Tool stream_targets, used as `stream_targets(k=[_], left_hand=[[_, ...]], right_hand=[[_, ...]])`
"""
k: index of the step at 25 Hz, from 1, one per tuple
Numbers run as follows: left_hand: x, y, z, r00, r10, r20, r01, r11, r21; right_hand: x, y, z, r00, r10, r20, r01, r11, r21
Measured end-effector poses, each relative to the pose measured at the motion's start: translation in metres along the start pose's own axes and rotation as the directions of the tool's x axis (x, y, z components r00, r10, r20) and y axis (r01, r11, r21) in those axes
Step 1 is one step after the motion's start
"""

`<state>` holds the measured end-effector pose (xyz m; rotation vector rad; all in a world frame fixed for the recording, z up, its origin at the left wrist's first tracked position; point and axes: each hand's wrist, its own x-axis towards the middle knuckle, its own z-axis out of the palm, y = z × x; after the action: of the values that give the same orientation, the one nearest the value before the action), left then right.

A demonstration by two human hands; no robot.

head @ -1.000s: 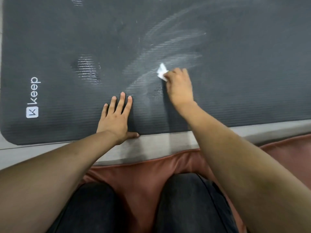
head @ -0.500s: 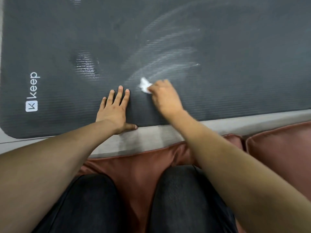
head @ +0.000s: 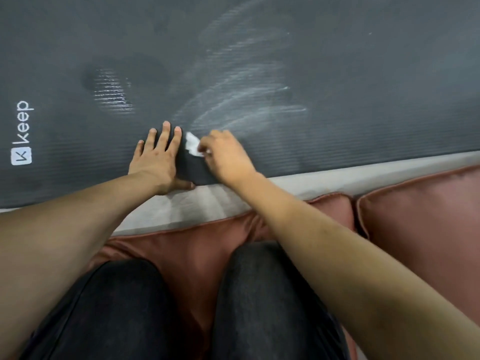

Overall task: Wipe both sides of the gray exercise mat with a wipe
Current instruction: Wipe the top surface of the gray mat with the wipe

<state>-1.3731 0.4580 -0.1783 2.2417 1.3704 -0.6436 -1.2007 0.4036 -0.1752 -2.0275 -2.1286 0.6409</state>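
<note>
The gray exercise mat lies flat across the upper part of the head view, with a white "keep" logo at its left end. Pale wet streaks fan across its middle. My left hand lies flat on the mat near its front edge, fingers straight, thumb at the edge. Just to its right, my right hand grips a small crumpled white wipe and presses it on the mat. The wipe sticks out from under the fingers, close to my left hand's fingers.
A strip of light gray floor runs along the mat's front edge. Reddish-brown cushions lie below it, and my knees in dark trousers rest on them. A shiny damp patch marks the mat at left.
My right hand has dragged the wipe down and to the left across the mat, ending beside my left hand. The left hand has stayed flat in place.
</note>
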Motion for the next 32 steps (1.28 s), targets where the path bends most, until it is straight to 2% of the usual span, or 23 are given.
stream_targets(k=[2, 4, 6, 7, 9, 11, 12, 13, 14, 16, 17, 18, 19, 20, 21, 22, 23, 25, 26, 27, 28, 30, 32], left_hand=[[0.001, 0.0, 0.0, 1.0, 0.003, 0.0, -0.003, 1.0, 0.025], [0.002, 0.0, 0.001, 1.0, 0.001, -0.002, -0.001, 0.999, 0.042], [0.002, 0.0, 0.001, 1.0, -0.002, 0.0, 0.002, 0.998, 0.064], [0.002, 0.002, 0.001, 1.0, -0.004, 0.005, 0.004, 0.998, 0.065], [0.001, 0.004, -0.001, 1.0, -0.012, 0.01, 0.012, 0.998, 0.065], [0.001, 0.005, -0.002, 1.0, -0.024, 0.013, 0.023, 0.998, 0.057], [0.001, 0.005, -0.002, 0.999, -0.029, 0.016, 0.028, 0.999, 0.045], [0.0, 0.006, -0.002, 0.999, -0.034, 0.017, 0.033, 0.999, 0.034], [-0.001, 0.007, -0.003, 0.999, -0.036, 0.018, 0.036, 0.999, 0.033], [-0.001, 0.007, -0.003, 0.999, -0.035, 0.019, 0.034, 0.998, 0.05], [-0.001, 0.007, -0.003, 0.999, -0.035, 0.023, 0.034, 0.998, 0.055], [-0.001, 0.008, -0.003, 0.999, -0.038, 0.024, 0.036, 0.998, 0.057], [0.0, 0.008, -0.003, 0.999, -0.044, 0.027, 0.043, 0.997, 0.061], [0.0, 0.008, -0.004, 0.998, -0.051, 0.031, 0.049, 0.997, 0.063], [0.0, 0.01, -0.005, 0.998, -0.057, 0.035, 0.055, 0.997, 0.06], [0.0, 0.011, -0.006, 0.997, -0.062, 0.037, 0.06, 0.997, 0.055], [-0.001, 0.013, -0.007, 0.997, -0.067, 0.037, 0.065, 0.996, 0.055], [0.0, 0.018, -0.009, 0.996, -0.083, 0.041, 0.081, 0.995, 0.053], [0.002, 0.021, -0.012, 0.994, -0.097, 0.052, 0.095, 0.995, 0.039], [0.004, 0.024, -0.018, 0.992, -0.111, 0.063, 0.11, 0.994, 0.009], [0.008, 0.026, -0.024, 0.991, -0.117, 0.06, 0.119, 0.992, -0.035], [0.015, 0.029, -0.032, 0.994, -0.109, -0.016, 0.107, 0.987, -0.124], [0.021, 0.03, -0.032, 0.993, -0.088, -0.076, 0.079, 0.991, -0.113]], right_hand=[[-0.02, 0.07, -0.025, 0.949, 0.258, -0.181, -0.271, 0.961, -0.057], [-0.058, 0.142, -0.057, 0.743, 0.599, -0.3, -0.622, 0.782, 0.021], [-0.077, 0.169, -0.068, 0.56, 0.758, -0.334, -0.764, 0.628, 0.145], [-0.07, 0.159, -0.063, 0.554, 0.755, -0.349, -0.769, 0.626, 0.133], [-0.044, 0.106, -0.041, 0.731, 0.612, -0.302, -0.613, 0.783, 0.106], [-0.028, 0.032, -0.01, 0.951, 0.29, -0.109, -0.285, 0.957, 0.058], [-0.028, 0.001, 0.003, 0.992, 0.123, 0.007, -0.123, 0.992, 0.023], [-0.029, -0.013, 0.009, 0.997, -0.008, 0.071, 0.007, 1.0, 0.008], [-0.03, -0.007, 0.005, 0.994, -0.057, 0.093, 0.054, 0.998, 0.036], [-0.043, 0.048, -0.008, 0.996, 0.089, -0.012, -0.089, 0.996, -0.017], [-0.055, 0.082, -0.018, 0.963, 0.251, -0.1, -0.256, 0.966, -0.035], [-0.071, 0.115, -0.033, 0.875, 0.446, -0.189, -0.458, 0.888, -0.023], [-0.086, 0.142, -0.045, 0.743, 0.616, -0.261, -0.626, 0.778, 0.055], [-0.093, 0.155, -0.049, 0.624, 0.722, -0.298, -0.718, 0.681, 0.147], [-0.091, 0.152, -0.047, 0.557, 0.764, -0.326, -0.764, 0.625, 0.16], [-0.078, 0.134, -0.039, 0.585, 0.735, -0.343, -0.75, 0.651, 0.117], [-0.063, 0.109, -0.028, 0.68, 0.662, -0.315, -0.671, 0.735, 0.096], [-0.036, 0.046, -0.002, 0.923, 0.332, -0.193, -0.32, 0.943, 0.089], [-0.033, 0.02, 0.009, 0.988, 0.122, -0.099, -0.117, 0.991, 0.058], [-0.031, 0.01, 0.015, 0.998, -0.036, -0.047, 0.037, 0.999, 0.019], [-0.03, 0.02, 0.011, 0.993, -0.107, -0.042, 0.107, 0.994, 0.004], [-0.027, 0.077, -0.006, 0.984, -0.012, -0.18, 0.003, 0.999, -0.05], [-0.026, 0.146, -0.036, 0.879, 0.311, -0.363, -0.351, 0.935, -0.049]])
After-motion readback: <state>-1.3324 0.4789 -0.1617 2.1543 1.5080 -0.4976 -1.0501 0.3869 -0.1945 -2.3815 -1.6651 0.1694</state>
